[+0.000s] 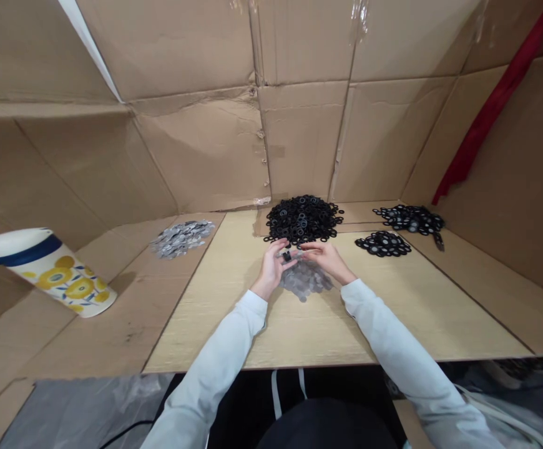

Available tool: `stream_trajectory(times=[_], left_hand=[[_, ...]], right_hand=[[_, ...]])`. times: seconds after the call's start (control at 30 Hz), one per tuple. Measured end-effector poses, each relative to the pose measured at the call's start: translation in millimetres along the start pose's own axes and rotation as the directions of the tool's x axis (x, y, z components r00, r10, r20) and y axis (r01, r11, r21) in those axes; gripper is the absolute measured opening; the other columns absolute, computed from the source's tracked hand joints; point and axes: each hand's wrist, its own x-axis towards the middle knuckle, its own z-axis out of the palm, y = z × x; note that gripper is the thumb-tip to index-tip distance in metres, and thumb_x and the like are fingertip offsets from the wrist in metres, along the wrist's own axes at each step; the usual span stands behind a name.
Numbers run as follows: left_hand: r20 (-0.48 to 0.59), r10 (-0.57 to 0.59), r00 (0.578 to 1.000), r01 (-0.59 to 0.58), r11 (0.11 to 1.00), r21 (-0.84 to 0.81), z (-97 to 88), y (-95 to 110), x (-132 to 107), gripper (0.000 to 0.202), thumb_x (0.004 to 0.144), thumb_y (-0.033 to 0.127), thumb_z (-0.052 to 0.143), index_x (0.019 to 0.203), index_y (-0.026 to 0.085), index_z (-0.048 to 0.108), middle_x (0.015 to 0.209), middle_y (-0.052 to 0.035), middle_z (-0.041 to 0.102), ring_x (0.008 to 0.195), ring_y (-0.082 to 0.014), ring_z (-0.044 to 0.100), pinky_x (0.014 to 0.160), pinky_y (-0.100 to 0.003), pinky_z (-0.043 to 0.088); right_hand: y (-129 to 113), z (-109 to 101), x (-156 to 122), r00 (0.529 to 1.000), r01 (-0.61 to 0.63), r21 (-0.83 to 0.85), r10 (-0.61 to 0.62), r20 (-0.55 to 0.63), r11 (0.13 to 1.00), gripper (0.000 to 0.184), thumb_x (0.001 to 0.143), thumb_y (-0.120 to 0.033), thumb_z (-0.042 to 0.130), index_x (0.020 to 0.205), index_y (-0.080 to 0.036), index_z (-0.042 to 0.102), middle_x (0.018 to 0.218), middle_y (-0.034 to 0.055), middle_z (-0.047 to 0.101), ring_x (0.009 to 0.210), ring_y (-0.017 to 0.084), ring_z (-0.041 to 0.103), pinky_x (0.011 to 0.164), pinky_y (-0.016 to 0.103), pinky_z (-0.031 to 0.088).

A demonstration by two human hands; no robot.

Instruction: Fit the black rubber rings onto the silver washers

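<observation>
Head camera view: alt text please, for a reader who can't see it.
A person's left hand pinches a small black ring beside the right hand, above a pile of silver washers on a wooden board. A heap of black rings lies beyond.

As far as this wide view allows, no text, labels or numbers can be read.

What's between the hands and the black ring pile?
Nothing visible. The left hand and right hand sit at the near edge of the black rings. The silver washers lie under and nearer the person, not in between.
</observation>
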Motion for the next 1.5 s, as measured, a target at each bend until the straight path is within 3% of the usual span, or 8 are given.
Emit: stream_trajectory(times=[0.2, 0.43, 0.7, 0.87, 0.97, 1.13, 1.33, 1.5], left_hand=[[0.037, -0.027, 0.999, 0.027, 1.0, 0.002, 0.3, -2.8, 0.3, 0.035, 0.066, 0.029, 0.054, 0.1, 0.02, 0.054, 0.119, -0.0079, 0.055, 0.078, -0.0159, 0.061, 0.065, -0.03, 0.05], [0.081, -0.061, 0.995, 0.062, 0.998, 0.0, 1.8, -4.1, -1.7, 0.033, 0.067, 0.029, 0.054, 0.098, 0.019, 0.054, 0.122, -0.0091, 0.054, 0.073, -0.015, 0.06, 0.066, -0.032, 0.05], [0.081, -0.056, 0.995, 0.055, 0.998, 0.013, 1.2, -4.8, -1.1, 0.029, 0.07, 0.032, 0.054, 0.096, 0.019, 0.056, 0.118, -0.0095, 0.057, 0.078, -0.0169, 0.061, 0.071, -0.037, 0.052], [-0.044, 0.054, 0.998, -0.044, 0.981, 0.187, -1.0, -9.4, 1.9, 0.023, 0.066, 0.029, 0.064, 0.084, 0.016, 0.059, 0.092, -0.0075, 0.064, 0.069, -0.0136, 0.061, 0.065, -0.029, 0.052], [-0.016, 0.08, 0.997, -0.069, 0.931, 0.358, -1.7, -15.4, 3.1, 0.026, 0.063, 0.031, 0.07, 0.08, 0.013, 0.062, 0.074, -0.0053, 0.063, 0.057, -0.01, 0.057, 0.053, -0.022, 0.049], [0.005, 0.094, 0.996, -0.088, 0.91, 0.406, -2.8, -21.3, 4.0, 0.018, 0.063, 0.024, 0.07, 0.076, 0.012, 0.066, 0.065, -0.0038, 0.063, 0.053, -0.0095, 0.057, 0.049, -0.02, 0.046], [-0.08, 0.112, 0.991, -0.068, 0.904, 0.423, -1.8, -18.9, 4.9, 0.006, 0.068, 0.015, 0.062, 0.072, 0.012, 0.065, 0.059, -0.002, 0.062, 0.048, -0.0086, 0.055, 0.046, -0.019, 0.045], [-0.206, 0.133, 0.97, -0.056, 0.939, 0.34, -2.5, -15.5, 6.2, 0.007, 0.07, 0.015, 0.058, 0.074, 0.011, 0.062, 0.063, -0.0014, 0.062, 0.048, -0.0074, 0.055, 0.045, -0.018, 0.043]], right_hand=[[-2.9, 12.7, -4.7, 0.997, -0.056, 0.154, 0.046, 0.068, 0.986, 0.056, 0.051, -0.025, 0.078, 0.103, -0.012, 0.061, 0.089, 0.0097, 0.07, 0.087, 0.021, 0.066, 0.085, 0.04, 0.051], [0.3, 11.8, -2.6, 0.997, -0.022, 0.183, 0.009, 0.072, 0.983, 0.047, 0.051, -0.024, 0.077, 0.095, -0.013, 0.064, 0.1, 0.0104, 0.068, 0.084, 0.018, 0.065, 0.08, 0.035, 0.053], [0.2, 5.3, -2.5, 1.0, -0.001, 0.155, -0.002, 0.018, 0.988, 0.045, 0.051, -0.025, 0.078, 0.093, -0.014, 0.064, 0.095, 0.0104, 0.069, 0.082, 0.02, 0.066, 0.076, 0.035, 0.054], [2.1, 2.5, -1.6, 0.996, 0.064, -0.021, -0.065, -0.054, 0.998, 0.04, 0.056, -0.021, 0.075, 0.094, -0.013, 0.065, 0.087, 0.0098, 0.069, 0.081, 0.021, 0.066, 0.079, 0.037, 0.053], [-0.6, 6.2, -5.4, 0.981, 0.176, -0.224, -0.19, -0.042, 0.959, 0.032, 0.065, -0.018, 0.067, 0.097, -0.014, 0.064, 0.096, 0.0108, 0.067, 0.083, 0.02, 0.064, 0.079, 0.036, 0.053], [-6.9, 14.6, -13.1, 0.934, 0.324, -0.445, -0.357, 0.009, 0.835, 0.027, 0.072, -0.014, 0.057, 0.098, -0.016, 0.065, 0.108, 0.0114, 0.061, 0.102, 0.021, 0.058, 0.092, 0.039, 0.046], [-4.5, 13.5, -11.8, 0.956, 0.281, -0.269, -0.292, -0.002, 0.921, 0.03, 0.07, -0.021, 0.063, 0.099, -0.018, 0.064, 0.108, 0.0098, 0.057, 0.085, 0.017, 0.063, 0.082, 0.034, 0.053], [-3.0, 5.6, -7.3, 0.954, 0.228, -0.162, -0.253, -0.158, 0.96, 0.024, 0.073, -0.034, 0.06, 0.088, -0.018, 0.068, 0.099, 0.0095, 0.061, 0.082, 0.019, 0.065, 0.082, 0.037, 0.054]])
